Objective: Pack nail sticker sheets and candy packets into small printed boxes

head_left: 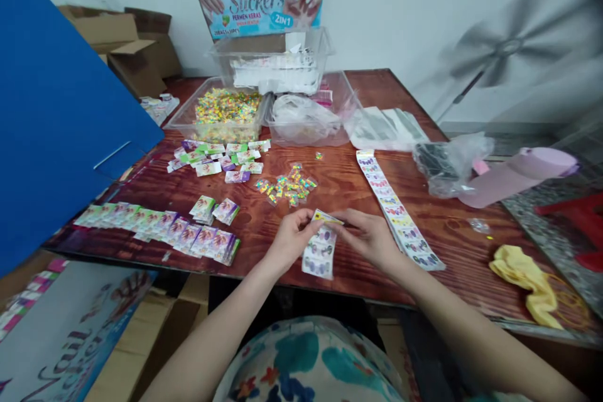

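Near the table's front edge, a short strip of nail stickers is held between both hands. My left hand pinches its upper left side, with the thumb over the front. My right hand grips the top right corner, where the strip looks creased or folded. A long strip of nail stickers lies flat on the table to the right of my right hand. Beyond my left hand is a small heap of colourful candy packets. One lone packet sits farther back.
Rows of small printed packs overlap at front left, with loose folded cards behind. Clear bins stand at the back beside white bags. On the right are a pink bottle and a yellow cloth. A blue panel rises at left.
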A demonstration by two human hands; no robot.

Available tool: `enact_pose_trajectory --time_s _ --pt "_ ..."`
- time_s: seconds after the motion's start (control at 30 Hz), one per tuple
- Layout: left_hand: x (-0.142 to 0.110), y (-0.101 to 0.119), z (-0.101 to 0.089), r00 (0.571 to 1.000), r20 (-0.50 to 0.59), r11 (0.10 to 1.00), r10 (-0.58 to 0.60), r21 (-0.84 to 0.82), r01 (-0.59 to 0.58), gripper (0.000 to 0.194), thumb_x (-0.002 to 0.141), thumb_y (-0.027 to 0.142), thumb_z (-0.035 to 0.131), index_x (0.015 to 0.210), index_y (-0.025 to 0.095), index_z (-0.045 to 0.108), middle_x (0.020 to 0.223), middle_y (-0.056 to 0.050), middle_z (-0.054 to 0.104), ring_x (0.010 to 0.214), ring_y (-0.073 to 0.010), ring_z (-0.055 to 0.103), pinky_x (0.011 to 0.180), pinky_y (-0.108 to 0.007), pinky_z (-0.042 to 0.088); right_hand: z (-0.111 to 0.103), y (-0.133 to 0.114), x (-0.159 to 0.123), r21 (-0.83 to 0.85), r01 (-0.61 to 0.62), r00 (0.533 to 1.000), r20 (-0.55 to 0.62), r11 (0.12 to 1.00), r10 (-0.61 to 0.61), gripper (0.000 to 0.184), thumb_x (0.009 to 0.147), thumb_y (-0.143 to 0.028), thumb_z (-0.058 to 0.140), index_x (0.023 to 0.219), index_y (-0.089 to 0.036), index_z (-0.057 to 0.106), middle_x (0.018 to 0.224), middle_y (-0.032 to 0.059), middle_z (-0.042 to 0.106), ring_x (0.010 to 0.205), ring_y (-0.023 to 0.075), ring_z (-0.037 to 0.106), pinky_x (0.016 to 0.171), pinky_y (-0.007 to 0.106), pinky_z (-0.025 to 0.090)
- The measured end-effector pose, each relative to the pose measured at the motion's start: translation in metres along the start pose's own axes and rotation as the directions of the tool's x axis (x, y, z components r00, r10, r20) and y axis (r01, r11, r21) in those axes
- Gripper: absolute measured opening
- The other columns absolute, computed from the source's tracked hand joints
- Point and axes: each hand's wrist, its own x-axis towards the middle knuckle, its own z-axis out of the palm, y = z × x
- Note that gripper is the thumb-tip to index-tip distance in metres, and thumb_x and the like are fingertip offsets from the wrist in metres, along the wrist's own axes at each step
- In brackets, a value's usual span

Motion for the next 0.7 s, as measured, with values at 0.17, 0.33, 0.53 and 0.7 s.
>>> enact_pose_trajectory --time_s 0.17,0.33,0.53,0.7 --pt "-0.008 -0.001 -0.008 0.980 -0.118 0.980 -0.163 -0.133 0.147 0.043 0.057 0.041 0.082 0.081 0.013 0.059 0.064 0.001 0.063 0.053 -0.0091 0.054 0.054 -0.021 0.040 0.012 -0.005 -0.004 -0.040 0.064 0.997 -0.030 0.997 -0.065 0.024 0.095 -0.031 0.052 0.110 -0.021 0.068 0.092 0.0074 0.071 0.081 0.0176 0.069 0.071 0.027 0.057" --pt "-0.012 0.004 -0.014 0.958 -0.162 0.940 -0.236 -0.286 0.184 0.040 0.055 0.038 0.083 0.079 0.012 0.063 0.068 0.000 0.065 0.056 -0.0090 0.056 0.055 -0.021 0.040 0.024 -0.003 -0.012 -0.125 0.191 0.978 0.114 0.974 -0.177 0.036 0.092 -0.034 0.057 0.127 -0.022 0.059 0.118 0.0120 0.065 0.102 0.0215 0.067 0.085 0.033 0.058" --pt "-0.022 0.009 -0.016 0.968 -0.050 0.936 -0.246 -0.270 0.225 0.047 0.052 0.033 0.087 0.087 0.011 0.065 0.070 -0.001 0.067 0.059 -0.0096 0.059 0.061 -0.022 0.043 0.029 0.000 -0.010 -0.099 0.131 0.984 0.135 0.986 -0.117 0.031 0.097 -0.024 0.046 0.124 -0.020 0.061 0.102 0.0098 0.071 0.088 0.0193 0.071 0.078 0.031 0.059" --pt "-0.025 0.004 -0.016 0.981 -0.133 0.964 -0.143 -0.244 0.107 0.044 0.057 0.029 0.084 0.088 0.012 0.058 0.073 -0.001 0.068 0.060 -0.0105 0.062 0.060 -0.022 0.045 0.033 -0.007 -0.010 -0.061 0.124 0.979 0.169 0.990 -0.112 0.036 0.094 -0.031 0.053 0.128 -0.019 0.057 0.107 0.0115 0.070 0.093 0.0208 0.070 0.080 0.032 0.058"
